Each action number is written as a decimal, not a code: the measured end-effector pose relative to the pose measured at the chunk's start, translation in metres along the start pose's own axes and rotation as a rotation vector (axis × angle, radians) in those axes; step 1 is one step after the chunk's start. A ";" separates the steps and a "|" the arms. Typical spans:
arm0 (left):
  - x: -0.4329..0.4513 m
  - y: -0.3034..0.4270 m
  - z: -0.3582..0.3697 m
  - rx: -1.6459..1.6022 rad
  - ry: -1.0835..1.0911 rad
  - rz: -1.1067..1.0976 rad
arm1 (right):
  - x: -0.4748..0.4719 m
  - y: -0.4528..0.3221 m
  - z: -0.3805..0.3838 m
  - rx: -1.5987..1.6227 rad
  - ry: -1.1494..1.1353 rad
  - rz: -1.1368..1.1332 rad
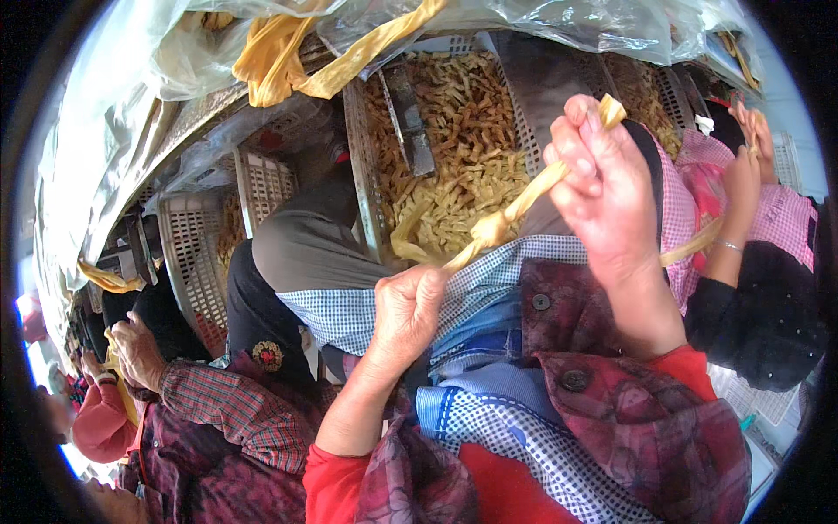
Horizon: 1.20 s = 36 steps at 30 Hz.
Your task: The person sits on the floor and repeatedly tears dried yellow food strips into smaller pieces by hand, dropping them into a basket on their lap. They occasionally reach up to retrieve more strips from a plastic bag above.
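Note:
A pale yellow, pliable strip (491,229) with a knot in it runs between my two hands above my lap. My left hand (409,311) is closed in a fist round its lower part, and a loose length hangs past the fist over the crate. My right hand (592,164), raised higher, pinches the strip's upper part, with a short folded end sticking out above the fingers. Beneath the strip stands a plastic crate (366,170) full of small knotted yellow and brown pieces (452,118). A dark metal blade (409,121) lies across the crate near its left side.
Long yellow strips (275,59) hang over the table edge beside clear plastic sheeting (556,23). Co-workers sit close on both sides: a hand (134,350) at left, and hands (746,150) at right holding a strip. Another perforated crate (193,262) stands at left.

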State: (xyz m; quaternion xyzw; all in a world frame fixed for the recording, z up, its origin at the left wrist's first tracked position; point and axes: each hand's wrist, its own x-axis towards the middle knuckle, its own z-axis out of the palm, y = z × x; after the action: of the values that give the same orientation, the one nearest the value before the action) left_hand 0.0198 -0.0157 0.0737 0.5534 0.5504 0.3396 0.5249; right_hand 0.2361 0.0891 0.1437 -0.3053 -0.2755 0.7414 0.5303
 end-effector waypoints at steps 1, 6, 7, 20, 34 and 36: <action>0.004 0.001 -0.004 0.044 -0.058 0.015 | -0.006 0.003 0.007 0.002 -0.014 -0.032; 0.027 0.037 0.005 0.001 -0.104 0.047 | -0.025 0.021 0.013 -0.236 -0.134 -0.043; 0.028 0.038 0.006 0.012 -0.121 0.039 | -0.024 0.018 0.008 -0.166 -0.141 0.004; 0.121 -0.037 -0.045 0.039 0.397 -0.091 | 0.112 0.092 -0.020 -1.358 0.110 -0.492; 0.008 0.033 -0.007 0.321 -0.027 0.097 | -0.003 0.031 -0.001 -1.814 -0.826 -0.476; 0.002 0.030 -0.014 0.296 -0.106 -0.002 | 0.000 0.033 -0.020 -1.787 -0.874 -0.437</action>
State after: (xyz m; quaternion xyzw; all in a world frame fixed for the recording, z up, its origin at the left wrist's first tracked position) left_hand 0.0146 -0.0058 0.1049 0.6413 0.5666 0.2244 0.4662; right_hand 0.2305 0.0819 0.1063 -0.2350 -0.9478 0.1980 0.0849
